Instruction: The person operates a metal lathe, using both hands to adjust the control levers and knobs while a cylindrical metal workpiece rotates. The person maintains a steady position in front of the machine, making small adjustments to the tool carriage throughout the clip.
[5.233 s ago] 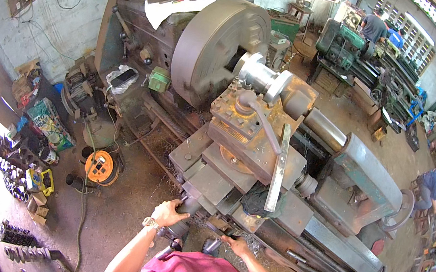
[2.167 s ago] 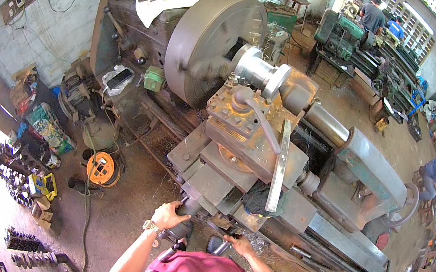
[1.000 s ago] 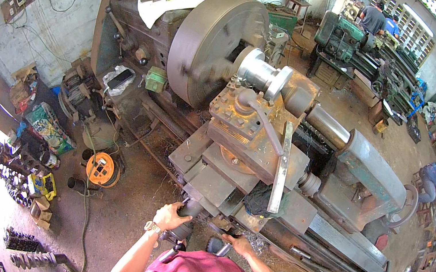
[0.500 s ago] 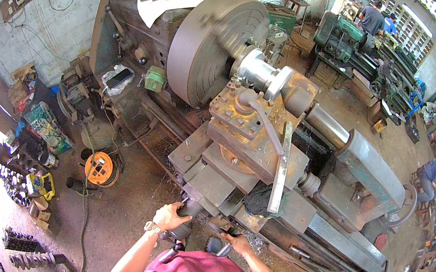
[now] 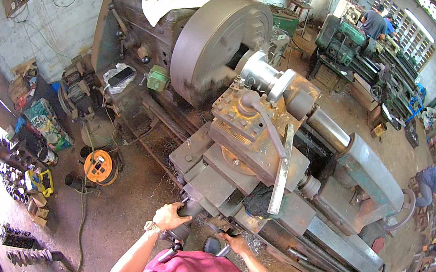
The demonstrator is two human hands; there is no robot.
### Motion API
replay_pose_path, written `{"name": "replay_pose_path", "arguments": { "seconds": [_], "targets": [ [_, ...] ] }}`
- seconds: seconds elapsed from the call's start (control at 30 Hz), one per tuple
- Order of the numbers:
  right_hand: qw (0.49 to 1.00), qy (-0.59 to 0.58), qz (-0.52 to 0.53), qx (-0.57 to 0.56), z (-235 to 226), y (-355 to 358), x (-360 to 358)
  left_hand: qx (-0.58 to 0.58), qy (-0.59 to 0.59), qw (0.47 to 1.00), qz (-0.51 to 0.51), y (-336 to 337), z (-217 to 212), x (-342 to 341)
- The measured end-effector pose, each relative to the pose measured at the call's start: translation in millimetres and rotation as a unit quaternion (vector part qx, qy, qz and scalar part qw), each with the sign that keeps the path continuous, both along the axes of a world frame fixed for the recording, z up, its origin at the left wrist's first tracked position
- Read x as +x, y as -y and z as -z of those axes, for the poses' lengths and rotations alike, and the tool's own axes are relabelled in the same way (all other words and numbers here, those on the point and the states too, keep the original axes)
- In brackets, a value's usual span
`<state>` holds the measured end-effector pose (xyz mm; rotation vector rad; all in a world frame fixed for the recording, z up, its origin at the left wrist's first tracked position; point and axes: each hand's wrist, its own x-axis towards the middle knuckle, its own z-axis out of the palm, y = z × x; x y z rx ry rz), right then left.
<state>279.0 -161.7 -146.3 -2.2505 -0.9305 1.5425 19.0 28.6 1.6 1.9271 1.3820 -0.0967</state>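
I stand at a large metal lathe (image 5: 260,161) with a big round chuck (image 5: 216,48) holding a shiny steel workpiece (image 5: 266,74). My left hand (image 5: 170,216) grips a dark crank handle (image 5: 190,209) at the front of the carriage. My right hand (image 5: 237,244) rests on a lever or handle low on the apron; its fingers are partly hidden. The tool post (image 5: 250,121) with its long handle sits right beside the workpiece. A dark rag (image 5: 259,200) lies on the carriage.
An orange cable reel (image 5: 100,166) sits on the dirt floor to the left, with metal parts and boxes (image 5: 27,160) along the wall. Other lathes (image 5: 356,44) stand at the back with people working. Another person (image 5: 433,180) crouches at the right.
Both hands stay on the carriage controls. The view has barely shifted; the chuck looks blurred as if turning.
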Motion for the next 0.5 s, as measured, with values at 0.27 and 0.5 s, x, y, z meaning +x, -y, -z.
{"name": "replay_pose_path", "arguments": {
  "seconds": [0.27, 0.5],
  "targets": [
    [1.000, 0.000, 0.016, 0.023, -5, -1, -3, -0.007, -0.004, 1.000, -0.003, 0, 0, 0],
    [0.998, 0.034, -0.001, -0.047, -15, -8, -5, -0.010, 0.003, 1.000, -0.003, 0, -5, 0]
  ]
}}
